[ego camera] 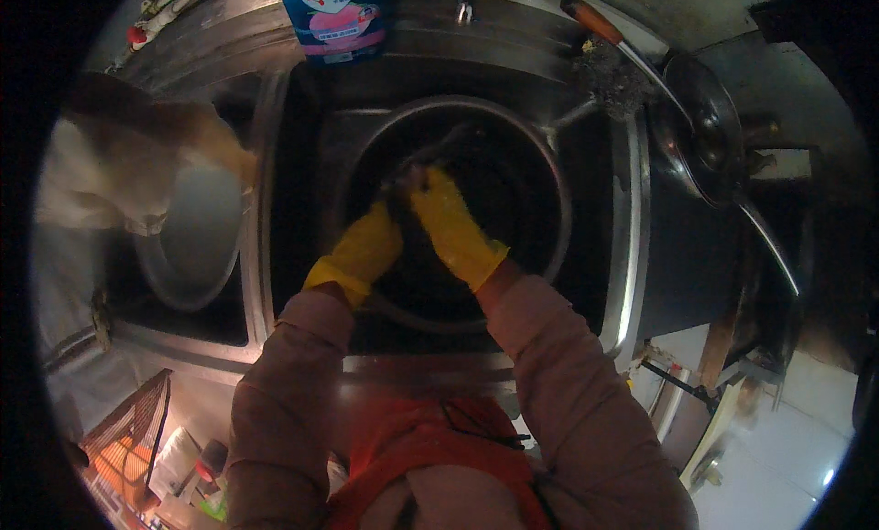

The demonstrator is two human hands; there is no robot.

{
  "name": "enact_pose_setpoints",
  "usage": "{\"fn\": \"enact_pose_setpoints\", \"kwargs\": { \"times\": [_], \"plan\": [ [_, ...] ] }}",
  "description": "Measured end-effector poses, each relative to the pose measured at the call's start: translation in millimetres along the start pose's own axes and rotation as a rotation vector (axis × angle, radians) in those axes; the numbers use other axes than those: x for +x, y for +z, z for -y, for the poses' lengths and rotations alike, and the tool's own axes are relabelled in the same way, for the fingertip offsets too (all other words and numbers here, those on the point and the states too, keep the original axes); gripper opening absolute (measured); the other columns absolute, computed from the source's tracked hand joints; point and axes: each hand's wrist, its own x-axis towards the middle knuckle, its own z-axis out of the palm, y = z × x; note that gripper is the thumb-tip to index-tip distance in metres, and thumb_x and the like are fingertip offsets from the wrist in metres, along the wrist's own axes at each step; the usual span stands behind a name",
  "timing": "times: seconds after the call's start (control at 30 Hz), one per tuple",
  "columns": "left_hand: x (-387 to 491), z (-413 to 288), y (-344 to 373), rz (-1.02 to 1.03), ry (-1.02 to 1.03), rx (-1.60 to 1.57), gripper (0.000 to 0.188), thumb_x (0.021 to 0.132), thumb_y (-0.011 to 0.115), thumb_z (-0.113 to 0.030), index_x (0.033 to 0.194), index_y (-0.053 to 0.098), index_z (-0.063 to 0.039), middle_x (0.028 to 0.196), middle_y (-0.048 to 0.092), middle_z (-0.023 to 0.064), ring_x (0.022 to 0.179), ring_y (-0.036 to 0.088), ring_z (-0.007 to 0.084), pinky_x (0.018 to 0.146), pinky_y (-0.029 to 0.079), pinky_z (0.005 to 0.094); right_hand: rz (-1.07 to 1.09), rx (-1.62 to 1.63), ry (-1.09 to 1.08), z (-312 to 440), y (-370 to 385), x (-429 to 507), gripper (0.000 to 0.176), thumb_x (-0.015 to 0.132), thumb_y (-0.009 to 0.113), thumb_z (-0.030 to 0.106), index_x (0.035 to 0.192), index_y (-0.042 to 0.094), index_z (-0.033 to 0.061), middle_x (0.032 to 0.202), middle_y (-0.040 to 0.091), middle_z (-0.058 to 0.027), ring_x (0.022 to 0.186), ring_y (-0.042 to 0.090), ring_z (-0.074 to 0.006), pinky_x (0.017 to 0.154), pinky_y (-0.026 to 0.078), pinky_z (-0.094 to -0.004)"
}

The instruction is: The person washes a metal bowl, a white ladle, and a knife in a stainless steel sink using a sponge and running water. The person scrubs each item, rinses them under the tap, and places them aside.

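A large round basin or pan [560, 207] with a metallic rim sits in the middle bay of a stainless steel sink [626, 255]. Both of my hands wear yellow rubber gloves and reach down into it. My left hand [367, 245] is just left of the basin's middle, and my right hand [443, 217] is beside it, their fingertips close together. A dark, blurred thing [446, 145] lies at the fingertips; what it is, and whether either hand grips it, is too dim to tell.
A blue detergent bag [336, 22] bearing writing stands at the sink's back edge, left of a tap [465, 5]. Steel-wool scrubbers [614, 80], a wooden-handled ladle [597, 22] and a wok-like pan [728, 132] are at the right. In the left bay is a pale oval vessel [202, 235].
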Motion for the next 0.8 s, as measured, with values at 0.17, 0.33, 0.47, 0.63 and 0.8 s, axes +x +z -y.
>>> {"fn": "enact_pose_setpoints", "kwargs": {
  "times": [0.17, 0.33, 0.47, 0.63, 0.8],
  "plan": [
    [11, 17, 8, 0.048, 0.371, 0.537, 0.052, 0.098, 0.054, -0.023, 0.137, 0.045, 0.011, 0.110, 0.070, 0.0313, 0.100, 0.071, 0.0436, 0.086, 0.058, 0.0524, 0.593, 0.074, 0.058, 29, -11, -32, 0.042, 0.096, 0.060, 0.018, 0.137, 0.059, 0.0073, 0.133, 0.065, -0.0168, 0.118, 0.063, -0.0368, 0.095, 0.050, -0.0477],
    [20, 25, 30, -0.055, 0.062, 0.234, 0.046, 0.098, 0.055, -0.025, 0.132, 0.051, 0.006, 0.107, 0.072, 0.0281, 0.098, 0.072, 0.0434, 0.084, 0.059, 0.0520, 0.820, -0.996, -0.519, 70, -49, -45, 0.038, 0.094, 0.061, 0.017, 0.131, 0.065, 0.0106, 0.131, 0.068, -0.0160, 0.115, 0.066, -0.0366, 0.100, 0.049, -0.0471],
    [16, 12, 30, -0.077, 0.010, 0.251, 0.045, 0.099, 0.056, -0.028, 0.132, 0.053, 0.002, 0.106, 0.073, 0.0269, 0.097, 0.071, 0.0439, 0.083, 0.058, 0.0535, 0.822, -0.955, -0.375, 61, -47, -38, 0.041, 0.093, 0.062, 0.018, 0.133, 0.065, 0.0122, 0.131, 0.068, -0.0163, 0.119, 0.065, -0.0358, 0.103, 0.047, -0.0526],
    [8, 7, 32, -0.176, -0.008, 0.195, 0.043, 0.099, 0.059, -0.031, 0.125, 0.054, 0.002, 0.100, 0.075, 0.0230, 0.093, 0.074, 0.0413, 0.081, 0.059, 0.0511, 0.551, -0.974, -0.177, 21, -58, -21, 0.042, 0.094, 0.062, 0.020, 0.135, 0.064, 0.0125, 0.133, 0.067, -0.0177, 0.122, 0.063, -0.0385, 0.105, 0.048, -0.0479],
    [13, 16, 50, -0.252, -0.017, 0.212, 0.037, 0.102, 0.054, -0.029, 0.124, 0.055, 0.002, 0.097, 0.075, 0.0230, 0.089, 0.075, 0.0400, 0.077, 0.059, 0.0526, 0.561, -0.821, 0.084, 7, -99, -52, 0.042, 0.094, 0.063, 0.021, 0.134, 0.065, 0.0092, 0.130, 0.068, -0.0177, 0.120, 0.063, -0.0387, 0.103, 0.050, -0.0454]
  ]
}}
